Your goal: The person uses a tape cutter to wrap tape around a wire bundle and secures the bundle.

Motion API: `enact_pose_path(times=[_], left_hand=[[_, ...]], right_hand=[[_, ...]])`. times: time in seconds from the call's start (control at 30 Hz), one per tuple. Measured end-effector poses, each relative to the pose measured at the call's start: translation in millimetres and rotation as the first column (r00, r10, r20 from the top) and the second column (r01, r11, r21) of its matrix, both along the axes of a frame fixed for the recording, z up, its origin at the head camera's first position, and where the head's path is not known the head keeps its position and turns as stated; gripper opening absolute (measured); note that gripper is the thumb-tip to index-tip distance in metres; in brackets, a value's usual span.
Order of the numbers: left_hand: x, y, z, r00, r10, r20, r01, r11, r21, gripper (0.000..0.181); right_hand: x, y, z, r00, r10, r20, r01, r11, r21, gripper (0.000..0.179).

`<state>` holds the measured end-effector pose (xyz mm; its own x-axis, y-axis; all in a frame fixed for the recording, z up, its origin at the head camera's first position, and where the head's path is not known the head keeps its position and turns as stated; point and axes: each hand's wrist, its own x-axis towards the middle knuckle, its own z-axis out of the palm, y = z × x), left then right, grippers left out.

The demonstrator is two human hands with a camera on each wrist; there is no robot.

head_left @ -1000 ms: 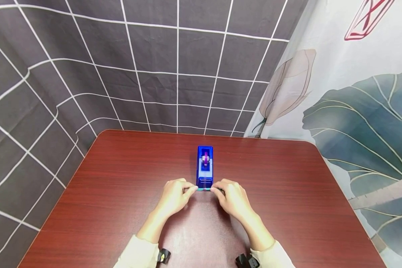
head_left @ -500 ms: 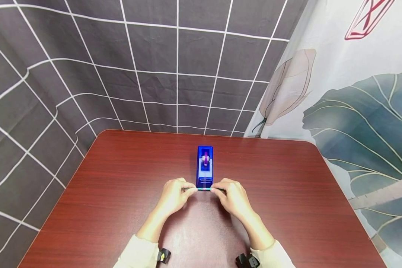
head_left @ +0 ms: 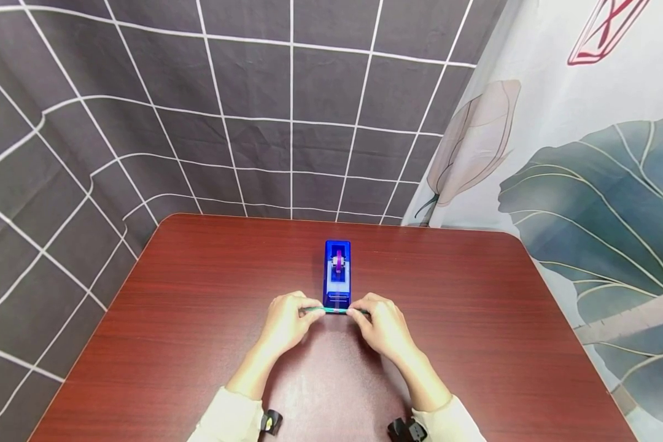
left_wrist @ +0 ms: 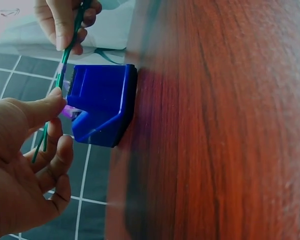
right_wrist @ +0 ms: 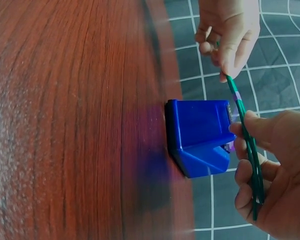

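Both hands hold a bundle of thin green sticks (head_left: 336, 310) crosswise at the near end of a blue tape dispenser (head_left: 337, 297). My left hand (head_left: 287, 320) pinches it between thumb and forefinger on the left; the loose stick ends (left_wrist: 39, 150) splay below that grip in the left wrist view. My right hand (head_left: 384, 325) pinches the other side the same way, the tail crossing its fingers in the right wrist view. A purple band of tape (right_wrist: 237, 96) shows on the bundle between the hands. A purple tape roll (head_left: 339, 261) sits inside the dispenser.
The dispenser stands on a reddish-brown wooden table (head_left: 210, 270). Behind it hangs a dark grey cloth (head_left: 259, 80) with white grid lines, and a white leaf-patterned curtain (head_left: 552, 116) at the right. Dark wrist cameras (head_left: 272, 422) sit at the sleeves.
The bundle between the fingertips has risen very slightly toward the dispenser and shows more green. Both hands keep their pinch and hardly shift; the dispenser stays put.
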<state>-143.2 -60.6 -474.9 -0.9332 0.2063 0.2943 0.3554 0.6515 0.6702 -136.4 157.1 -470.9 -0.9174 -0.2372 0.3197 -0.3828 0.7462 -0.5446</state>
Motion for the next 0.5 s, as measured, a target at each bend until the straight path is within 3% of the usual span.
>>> enact_pose_path(times=[0.27, 0.5], left_hand=[[0.6, 1.6, -0.2, 1.0, 0.012, 0.003, -0.012, 1.0, -0.004, 0.004], [-1.2, 3.2, -1.9, 0.995, 0.002, 0.102, -0.002, 1.0, 0.002, 0.009]], right_hand=[[-0.5, 0.1, -1.3, 1.0, -0.001, 0.015, 0.001, 1.0, -0.003, 0.004], [-0.9, 0.4, -1.4, 1.0, 0.021, 0.013, -0.021, 1.0, 0.016, 0.004]])
